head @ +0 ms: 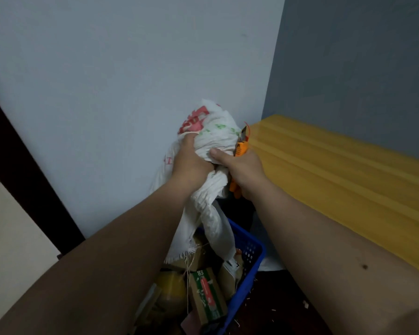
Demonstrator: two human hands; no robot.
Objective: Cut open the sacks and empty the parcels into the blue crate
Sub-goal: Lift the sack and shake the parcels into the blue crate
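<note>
Sack point(208, 151): white woven, red and green print, bunched and held up in front of the pale wall point(94, 81); its frayed open end hangs down over the near corner of the crate. Left hand point(191, 160): grips the bunched upper part of the sack, fingers curled round the cloth and mostly hidden in it. Right hand point(242, 170): beside the left, thumb pressed on the sack, the other fingers closed round an orange knife point(241, 151) held against the cloth; the knife's blade end pokes up above the hand and its tail end shows below the palm. Whether the blade is out, I cannot tell. Crate point(249, 259): blue plastic, perforated wall, on the floor below the hands, directly under the sack's hanging end. Parcels point(207, 296): several cardboard boxes and packets lying jumbled inside the crate, one box with green and red tape uppermost; a yellowish packet point(172, 286) lies to its left. Loose string point(187, 281): trails from the frayed edge down among the parcels. Tabletop point(336, 170): yellow, ridged, to the right of the hands against the grey wall point(361, 68). Floor point(283, 305): dark, with small pale scraps scattered beside the crate. Dark door frame point(22, 165): at the left, running diagonally.
</note>
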